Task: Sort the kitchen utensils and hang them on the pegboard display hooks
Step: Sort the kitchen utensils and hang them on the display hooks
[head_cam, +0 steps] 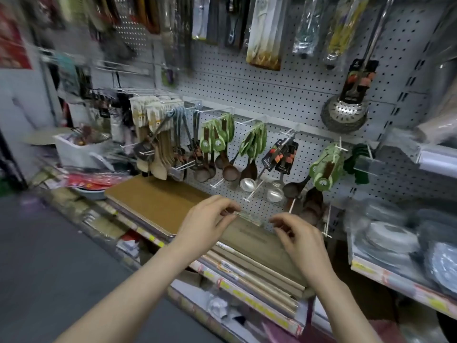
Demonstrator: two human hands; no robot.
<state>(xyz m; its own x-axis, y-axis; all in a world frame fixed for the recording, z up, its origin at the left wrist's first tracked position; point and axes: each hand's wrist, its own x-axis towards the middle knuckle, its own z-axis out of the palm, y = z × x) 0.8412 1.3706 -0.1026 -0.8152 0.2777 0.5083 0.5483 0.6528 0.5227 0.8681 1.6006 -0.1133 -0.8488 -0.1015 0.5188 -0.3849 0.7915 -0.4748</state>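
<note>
A grey pegboard (284,95) fills the wall ahead. On its hooks hang dark ladles with green cards (217,142), steel ladles (248,184), more green-carded spoons (326,167) and a steel skimmer (345,117). My left hand (207,219) and my right hand (296,233) are raised side by side low in front of the board. Between them is a small clear plastic piece (249,216); the left fingertips pinch its left end. My right fingers are curled close to its right end, and whether they touch it is unclear.
Flat wooden boards (158,199) lie stacked on the shelf below the hooks. A white bin (74,152) of utensils stands at the left. Stacked dishes in plastic wrap (405,238) sit on the right shelf. Bare white hooks (252,194) stick out near my hands.
</note>
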